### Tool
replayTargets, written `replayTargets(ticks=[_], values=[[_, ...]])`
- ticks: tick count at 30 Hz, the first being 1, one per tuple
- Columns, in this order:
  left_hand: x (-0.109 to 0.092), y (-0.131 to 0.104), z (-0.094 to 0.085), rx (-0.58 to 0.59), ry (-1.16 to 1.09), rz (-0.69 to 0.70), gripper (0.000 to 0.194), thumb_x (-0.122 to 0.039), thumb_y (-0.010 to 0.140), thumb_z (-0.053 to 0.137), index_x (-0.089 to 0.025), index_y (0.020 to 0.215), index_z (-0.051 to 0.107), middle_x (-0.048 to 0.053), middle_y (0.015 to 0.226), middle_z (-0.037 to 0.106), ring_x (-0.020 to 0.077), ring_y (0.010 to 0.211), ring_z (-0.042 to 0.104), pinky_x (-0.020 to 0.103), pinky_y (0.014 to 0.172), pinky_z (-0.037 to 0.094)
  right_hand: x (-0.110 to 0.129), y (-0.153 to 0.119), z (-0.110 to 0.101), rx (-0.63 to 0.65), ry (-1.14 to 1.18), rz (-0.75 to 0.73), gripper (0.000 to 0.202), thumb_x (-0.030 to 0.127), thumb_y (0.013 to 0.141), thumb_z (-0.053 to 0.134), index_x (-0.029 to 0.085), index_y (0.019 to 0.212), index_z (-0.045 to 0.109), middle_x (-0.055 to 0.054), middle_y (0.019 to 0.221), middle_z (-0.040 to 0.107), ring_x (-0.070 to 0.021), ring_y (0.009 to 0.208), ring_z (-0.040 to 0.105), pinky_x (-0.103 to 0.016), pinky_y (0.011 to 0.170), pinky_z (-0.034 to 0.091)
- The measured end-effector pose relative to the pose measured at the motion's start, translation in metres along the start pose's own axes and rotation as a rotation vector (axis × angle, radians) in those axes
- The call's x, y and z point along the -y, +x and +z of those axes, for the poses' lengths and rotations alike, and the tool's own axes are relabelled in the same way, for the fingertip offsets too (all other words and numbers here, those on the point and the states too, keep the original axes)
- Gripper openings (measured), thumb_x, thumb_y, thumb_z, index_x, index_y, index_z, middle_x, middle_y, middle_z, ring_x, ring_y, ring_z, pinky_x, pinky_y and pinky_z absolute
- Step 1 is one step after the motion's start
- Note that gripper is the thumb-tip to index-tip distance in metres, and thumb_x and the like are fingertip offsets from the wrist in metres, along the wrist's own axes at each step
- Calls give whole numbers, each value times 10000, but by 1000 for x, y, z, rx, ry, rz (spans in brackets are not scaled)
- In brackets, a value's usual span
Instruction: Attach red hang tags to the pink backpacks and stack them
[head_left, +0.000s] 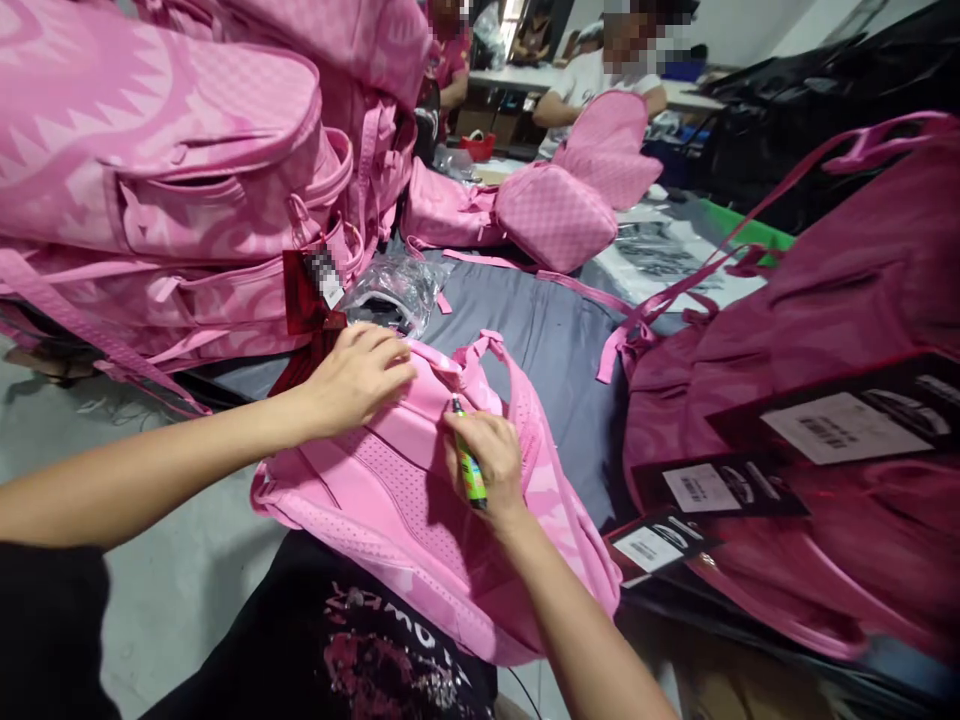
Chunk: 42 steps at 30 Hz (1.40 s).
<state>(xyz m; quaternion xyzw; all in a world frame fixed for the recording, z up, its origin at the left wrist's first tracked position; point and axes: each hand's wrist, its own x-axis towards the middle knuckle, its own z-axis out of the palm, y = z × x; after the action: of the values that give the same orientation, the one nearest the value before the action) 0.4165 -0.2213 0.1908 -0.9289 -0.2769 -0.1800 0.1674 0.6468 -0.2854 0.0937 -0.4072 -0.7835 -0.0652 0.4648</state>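
Pink backpack [397, 480], one: back panel up at the near edge of the table [574, 400], lower part overhanging toward you.

Right hand [487, 460], yours: fingers closed round a green marker [474, 480], its tip pointing away from you near the backpack's top; contact cannot be told.

Left hand [360, 380], yours: fingers curled and close together over the backpack's top edge; whether they pinch cloth cannot be told.

Handling note: keep the top edge steady and flat under your left fingers; short, light strokes with the marker should suit best, since a slip could stain the pale cloth.

Darker pink bag [697, 390]: right side of the table, tags [701, 488] hanging toward you.

Clear plastic bag [420, 290]: just beyond your left hand.

Stacked bags [217, 110]: left edge.

Small pink bags [559, 215]: toward the far edge.
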Motion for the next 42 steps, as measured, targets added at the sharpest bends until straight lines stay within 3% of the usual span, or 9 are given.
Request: replayTargets(ticks=[4,7,10,15,19,24,31,38,42], values=[[0,44,29,205,-168,28,699,-332,795,738,-188,1414,447,132,1445,491,301,1362,364,422,1047,318,21,-12,8,-36,100,11,477,107,863,593,274,1306,527,-62,985,701,-220,906,655,-392,794,496],[3,60,52,385,-147,-35,858,-395,738,786,-167,1459,381,143,1384,537,302,1252,467,391,997,352,29,-26,8,-40,106,34,445,121,880,584,280,1293,542,-84,1037,700,-250,974,654,-446,848,508],[3,61,64,414,-93,-37,947,-449,751,757,-140,1510,284,172,1408,506,313,1228,482,395,990,356,24,-28,4,74,124,31,379,142,904,564,242,1269,572,-108,1059,701,-265,1028,649,-462,878,503],[-7,55,69,378,-22,-26,1251,-581,646,799,-126,1564,82,238,1600,203,401,1456,200,569,1135,169,13,-18,2,87,126,48,337,189,882,594,202,1219,584,-115,1016,700,-262,974,666,-440,859,508],[-14,56,72,410,16,-59,1168,-507,710,789,-114,1564,95,246,1554,302,379,1385,340,531,1118,228,3,-20,7,133,193,177,406,388,921,523,200,1281,533,-122,1046,703,-282,966,674,-451,839,527],[-14,58,71,390,12,-57,986,-405,803,718,-99,1554,157,218,1416,474,347,1232,473,455,1018,334,-12,-14,-5,144,158,445,313,365,908,564,202,1174,547,-100,1012,694,-246,893,681,-396,778,553],[-14,60,76,462,21,-179,982,-461,817,693,-191,1570,123,188,1580,269,354,1407,288,488,1106,246,-12,22,-10,212,233,468,111,278,891,629,216,979,657,-60,932,676,-191,853,653,-343,775,538],[-10,66,83,536,19,-250,952,-490,794,713,-198,1554,220,175,1561,313,353,1268,419,481,1042,323,-32,38,-19,587,327,450,228,281,895,611,201,1080,717,-69,1102,742,-236,999,705,-429,932,543],[-6,68,87,534,2,-236,939,-483,786,715,-193,1545,244,164,1526,365,346,1243,429,470,1036,321,-36,47,-30,678,351,507,268,277,898,587,196,1109,732,-64,1125,736,-227,996,717,-398,936,572]])
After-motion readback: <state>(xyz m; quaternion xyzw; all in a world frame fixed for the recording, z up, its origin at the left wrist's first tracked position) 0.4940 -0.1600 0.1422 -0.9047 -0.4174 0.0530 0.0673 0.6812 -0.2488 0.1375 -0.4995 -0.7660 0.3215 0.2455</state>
